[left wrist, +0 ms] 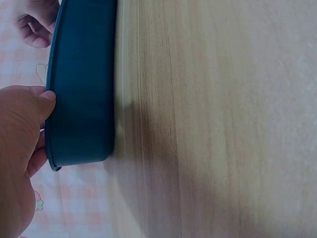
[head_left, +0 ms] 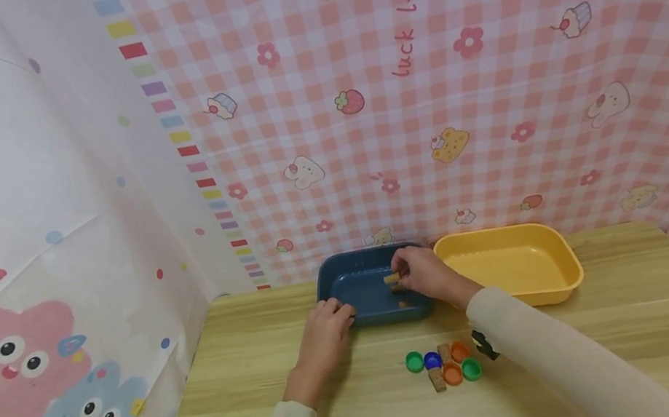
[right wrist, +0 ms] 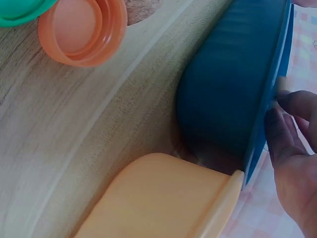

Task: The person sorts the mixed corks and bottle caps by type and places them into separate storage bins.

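Note:
My left hand [head_left: 326, 331] grips the near left rim of a dark blue plastic tub [head_left: 379, 317]. In the left wrist view its thumb [left wrist: 48, 95] lies over the outer wall and the fingers go behind the rim. Over the right part of that tub, my right hand [head_left: 426, 270] pinches a cork [head_left: 391, 278] between thumb and fingertips; the right wrist view shows only a blurred bit of the cork [right wrist: 281, 83] above the rim. Below the right hand, brown pieces that look like corks [head_left: 403, 304] lie in the tub, partly hidden.
A yellow tub [head_left: 574, 275] stands right beside the blue one. Nearer on the wooden table [head_left: 237, 380] lie green caps [head_left: 415, 362], orange caps [head_left: 452, 374], a blue cap [head_left: 432, 360] and two corks [head_left: 438, 380]. A checked cloth [head_left: 322, 137] hangs behind.

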A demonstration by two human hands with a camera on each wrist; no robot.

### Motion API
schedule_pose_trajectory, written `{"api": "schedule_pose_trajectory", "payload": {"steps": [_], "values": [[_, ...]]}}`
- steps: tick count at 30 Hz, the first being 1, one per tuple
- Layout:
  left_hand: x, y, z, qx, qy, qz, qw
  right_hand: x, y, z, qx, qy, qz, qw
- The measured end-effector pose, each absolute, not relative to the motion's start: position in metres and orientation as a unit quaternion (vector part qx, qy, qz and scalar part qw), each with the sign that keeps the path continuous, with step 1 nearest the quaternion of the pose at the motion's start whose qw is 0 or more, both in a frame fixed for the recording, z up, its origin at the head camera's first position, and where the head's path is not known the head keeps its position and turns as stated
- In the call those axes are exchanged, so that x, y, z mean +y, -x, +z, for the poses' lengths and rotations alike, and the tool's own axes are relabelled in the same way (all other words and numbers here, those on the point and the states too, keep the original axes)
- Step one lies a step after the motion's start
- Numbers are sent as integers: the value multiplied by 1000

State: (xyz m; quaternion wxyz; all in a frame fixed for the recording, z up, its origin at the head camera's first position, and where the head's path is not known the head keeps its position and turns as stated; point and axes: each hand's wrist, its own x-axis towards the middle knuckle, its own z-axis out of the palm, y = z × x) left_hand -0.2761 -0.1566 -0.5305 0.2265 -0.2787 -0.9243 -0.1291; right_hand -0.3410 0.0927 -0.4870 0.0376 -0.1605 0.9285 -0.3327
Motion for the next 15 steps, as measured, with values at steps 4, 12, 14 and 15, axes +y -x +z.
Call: {"api": "schedule_pose_trajectory", "payload": {"steps": [4,12,14,15], "values": [[-156,276,-530,-923,279,-129,233,93,342,-489,927,159,-337,49],[-157,276,-531,-919,284,-136,236,94,341,-487,922,156,-350,48],[-157,277,-531,-919,285,-136,237,95,340,-486,919,154,-360,54],[-157,277,-531,-918,285,-137,238,96,340,-485,917,153,-365,54]]}}
